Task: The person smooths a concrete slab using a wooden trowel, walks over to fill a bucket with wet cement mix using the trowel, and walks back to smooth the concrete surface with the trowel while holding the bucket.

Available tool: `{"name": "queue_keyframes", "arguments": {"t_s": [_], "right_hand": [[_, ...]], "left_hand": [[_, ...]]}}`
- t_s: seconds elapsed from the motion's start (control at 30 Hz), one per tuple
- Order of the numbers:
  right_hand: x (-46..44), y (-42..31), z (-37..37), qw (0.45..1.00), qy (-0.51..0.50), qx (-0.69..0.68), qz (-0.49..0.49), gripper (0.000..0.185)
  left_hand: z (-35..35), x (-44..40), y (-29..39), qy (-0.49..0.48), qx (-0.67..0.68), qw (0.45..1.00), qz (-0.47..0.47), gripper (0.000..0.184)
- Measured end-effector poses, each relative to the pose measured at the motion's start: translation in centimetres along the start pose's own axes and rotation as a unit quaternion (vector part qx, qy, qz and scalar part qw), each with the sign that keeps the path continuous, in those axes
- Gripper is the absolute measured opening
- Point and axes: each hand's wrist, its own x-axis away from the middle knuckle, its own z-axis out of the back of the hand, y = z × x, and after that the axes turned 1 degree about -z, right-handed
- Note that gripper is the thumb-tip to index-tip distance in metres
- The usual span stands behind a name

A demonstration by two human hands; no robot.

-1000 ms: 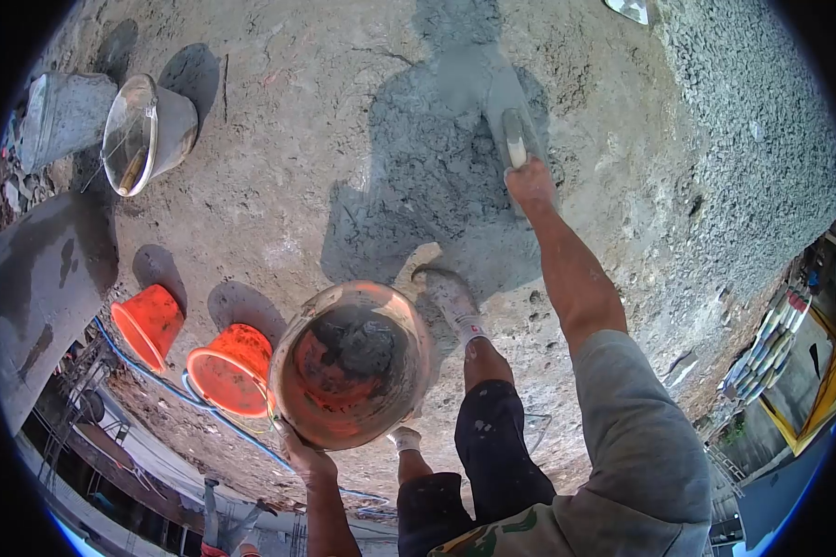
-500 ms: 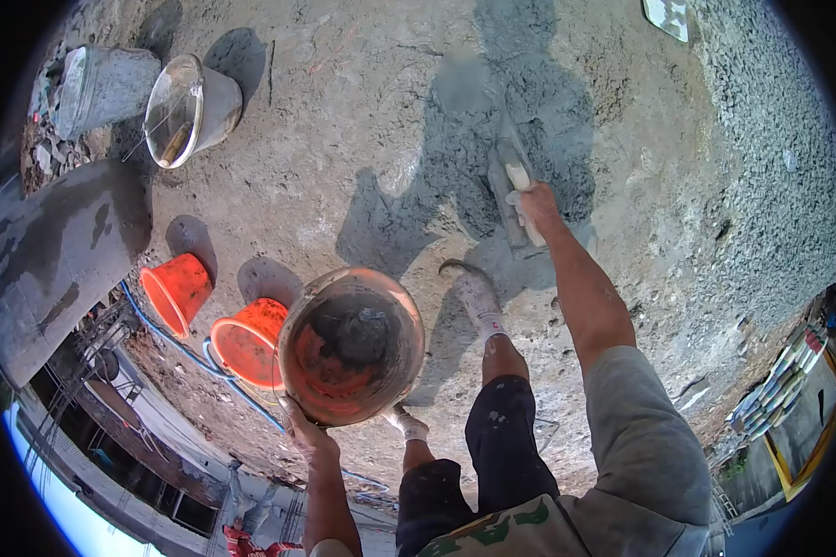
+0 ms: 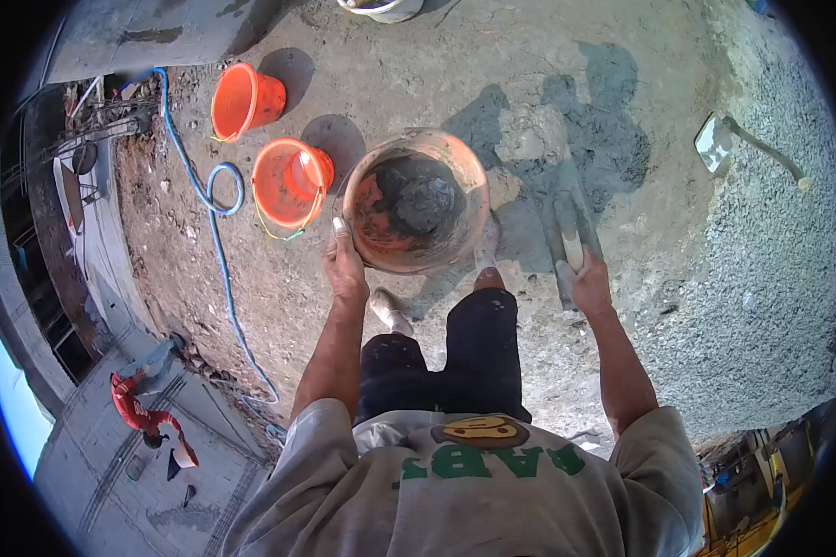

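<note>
My left grip (image 3: 346, 267) is holding tight to the side of a big dirty tub (image 3: 372, 227) in the middle of the frame, with gray mush (image 3: 427, 200) sitting inside. My right grip (image 3: 592, 281) is squeezing a trowel (image 3: 573, 252) right of the middle, and orange buckets (image 3: 271, 97) are resting at upper left.

Left grip (image 3: 346, 269): thumb seen, other fingers hidden behind basin (image 3: 385, 237). Right grip (image 3: 593, 281): covers part of trowel (image 3: 565, 223) handle. Right shoe (image 3: 487, 243): partly masked by basin. White bucket (image 3: 387, 11): cut off at top edge. Person in red (image 3: 132, 407): distant; pale item (image 3: 186, 453) nearby too small to identify. Grey shirt (image 3: 492, 515): cut by bottom edge.
</note>
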Motion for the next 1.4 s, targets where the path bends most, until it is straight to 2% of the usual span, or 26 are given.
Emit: {"name": "queue_keyframes", "arguments": {"t_s": [0.07,0.13,0.27,0.3,0.43,0.47,0.5,0.57,0.67,0.77,0.8,0.83,0.9,0.93,0.97,1.07,1.1,1.17,1.23,1.33,1.4], "right_hand": [[1.1,-7.3,1.1,0.987,-0.074,0.127,0.06,0.035],[2.0,-12.6,0.3,0.955,-0.14,0.226,0.132,0.031],[2.0,-23.3,-3.6,0.837,-0.18,0.432,0.281,0.034],[2.4,-25.2,-4.7,0.821,-0.189,0.437,0.315,0.032],[7.3,-35.3,-9.6,0.772,-0.196,0.484,0.361,0.027],[7.9,-36.9,-11.5,0.745,-0.218,0.504,0.378,0.028],[8.7,-38.2,-13.8,0.715,-0.244,0.525,0.393,0.03],[10.7,-42.0,-19.1,0.661,-0.297,0.58,0.374,0.032],[16.5,-48.0,-25.0,0.639,-0.284,0.485,0.525,0.029],[19.7,-51.9,-32.7,0.587,-0.346,0.491,0.543,0.031],[20.8,-53.1,-34.6,0.587,-0.354,0.498,0.531,0.033],[21.8,-54.5,-36.8,0.585,-0.361,0.502,0.525,0.035],[24.3,-57.9,-41.7,0.581,-0.361,0.474,0.554,0.041],[25.3,-59.2,-43.4,0.572,-0.379,0.415,0.598,0.043],[26.2,-60.6,-46.2,0.554,-0.395,0.426,0.596,0.042],[27.1,-64.6,-54.1,0.515,-0.42,0.48,0.572,0.041],[27.2,-66.5,-57.6,0.506,-0.422,0.497,0.565,0.04],[27.6,-68.7,-61.3,0.556,-0.444,0.444,0.544,0.041],[28.2,-74.9,-67.9,0.594,-0.433,0.403,0.545,0.04],[26.4,-78.3,-73.0,0.619,-0.423,0.422,0.51,0.038],[22.6,-80.9,-78.4,0.621,-0.413,0.435,0.505,0.036]], "left_hand": [[1.6,1.4,1.5,0.01,0.08,0.996,-0.038,0.041],[4.5,2.7,2.9,0.019,0.11,0.994,-0.012,0.041],[11.3,6.5,7.2,0.036,0.176,0.984,-0.019,0.043],[13.6,6.8,7.1,0.054,0.179,0.982,-0.039,0.04],[24.5,7.2,5.2,0.127,0.263,0.956,0.038,0.039],[26.9,6.2,3.4,0.158,0.266,0.95,0.048,0.039],[29.1,4.9,0.6,0.215,0.256,0.942,0.0,0.041],[36.7,7.1,1.9,0.238,0.258,0.936,0.027,0.041],[46.8,7.4,-0.7,0.31,0.267,0.912,0.022,0.041],[54.8,7.8,-4.3,0.358,0.323,0.875,0.045,0.042],[57.4,7.8,-5.1,0.374,0.348,0.858,0.05,0.042],[60.0,8.1,-5.7,0.389,0.309,0.867,0.047,0.043],[65.3,8.6,-6.0,0.472,0.329,0.817,0.04,0.044],[67.6,9.5,-6.6,0.514,0.336,0.788,0.045,0.045],[69.3,7.5,-10.7,0.544,0.379,0.747,0.045,0.046],[74.8,7.7,-10.6,0.596,0.342,0.721,0.096,0.046],[76.6,7.4,-11.3,0.633,0.325,0.695,0.103,0.043],[80.3,8.1,-15.0,0.616,0.47,0.628,0.082,0.041],[83.2,9.1,-14.7,0.64,0.577,0.495,0.105,0.038],[85.2,7.8,-18.3,0.715,0.574,0.389,0.093,0.038],[87.7,6.9,-16.9,0.742,0.558,0.359,0.096,0.039]]}}
